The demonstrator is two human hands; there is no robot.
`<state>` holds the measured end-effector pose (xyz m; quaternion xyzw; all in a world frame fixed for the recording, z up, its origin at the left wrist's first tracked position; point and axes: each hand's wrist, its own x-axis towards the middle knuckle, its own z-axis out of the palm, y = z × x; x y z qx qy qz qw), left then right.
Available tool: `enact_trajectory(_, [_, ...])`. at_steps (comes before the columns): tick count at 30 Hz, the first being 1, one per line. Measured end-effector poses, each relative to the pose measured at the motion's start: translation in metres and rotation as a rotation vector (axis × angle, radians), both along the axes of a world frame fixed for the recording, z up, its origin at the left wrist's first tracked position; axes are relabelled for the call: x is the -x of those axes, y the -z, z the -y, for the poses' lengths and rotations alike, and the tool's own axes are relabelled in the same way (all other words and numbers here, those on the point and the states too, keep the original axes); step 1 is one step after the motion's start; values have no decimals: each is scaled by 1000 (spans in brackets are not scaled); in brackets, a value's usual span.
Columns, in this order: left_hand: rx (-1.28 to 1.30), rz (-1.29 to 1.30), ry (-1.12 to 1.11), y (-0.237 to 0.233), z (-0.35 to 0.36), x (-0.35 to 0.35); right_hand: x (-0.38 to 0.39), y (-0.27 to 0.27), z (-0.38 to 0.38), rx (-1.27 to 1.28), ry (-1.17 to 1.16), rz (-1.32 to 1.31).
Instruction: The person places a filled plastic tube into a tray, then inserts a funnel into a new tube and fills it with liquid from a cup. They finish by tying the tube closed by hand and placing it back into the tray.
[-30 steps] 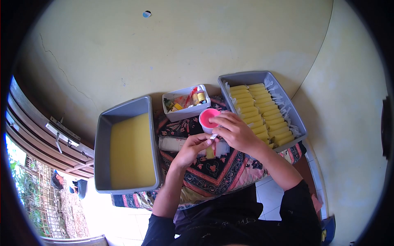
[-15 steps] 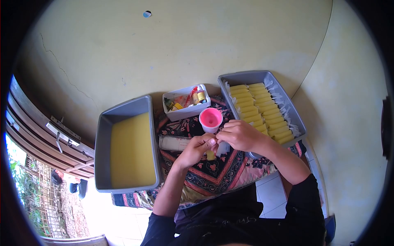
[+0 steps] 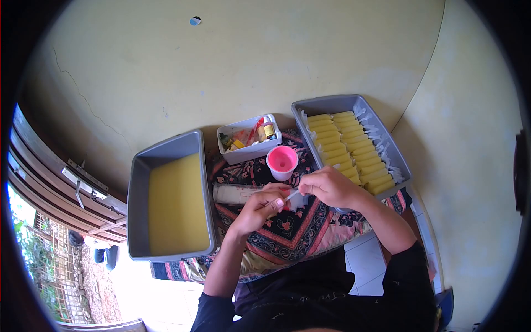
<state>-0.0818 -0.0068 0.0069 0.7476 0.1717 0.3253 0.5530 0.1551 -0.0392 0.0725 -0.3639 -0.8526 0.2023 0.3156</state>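
Observation:
Between my two hands stretches the twisted whitish neck of a thin plastic bag [image 3: 292,195]. My left hand [image 3: 262,207] is closed on it, thumb on top; most of the bag is hidden behind the fingers. My right hand [image 3: 329,185] pinches the other end, a little higher and to the right. Just beyond them stands a white cup with a pink, funnel-like inside [image 3: 282,159]. A pack of flat clear plastic bags [image 3: 235,193] lies beside my left hand. Loose clear plastic [image 3: 300,203] shows beneath my right hand.
At left stands a grey tub [image 3: 138,182] of yellow liquid. A second grey tub [image 3: 405,160] at right holds rows of filled yellow plastic tubes [image 3: 345,141]. A white box [image 3: 251,154] with small bottles is at the back. Patterned cloth [image 3: 287,243] covers the table.
My hands have moved apart, the right one going right, and the bag's neck now shows stretched between them. The yellow part below my left hand is now mostly out of sight.

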Motion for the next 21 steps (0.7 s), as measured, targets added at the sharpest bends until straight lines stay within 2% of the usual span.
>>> enact_trajectory(2, [-10,-14,-34,-1,2,2,6,-2,-1,411,85,-93])
enact_trajectory(4, [-21,-26,-69,-1,3,4,12,6,-4,475,87,-141])
enact_trajectory(6, [191,6,-9,-1,3,7,18,12,-5,539,87,-193])
enact_trajectory(10, [392,84,-69,-11,11,1,27,14,-4,512,87,-227])
enact_trajectory(12, [293,56,-142,-16,12,-3,28,18,-2,511,86,-249])
enact_trajectory(13, [293,56,-140,-15,9,-4,28,23,-3,540,77,-343])
enact_trajectory(15, [-78,57,-100,-9,2,-7,25,25,-2,568,72,-436])
enact_trajectory(17, [-128,27,-116,-4,0,-6,22,23,3,721,97,-520])
enact_trajectory(21, [-220,-99,-173,-6,6,-4,14,23,7,853,121,-688])
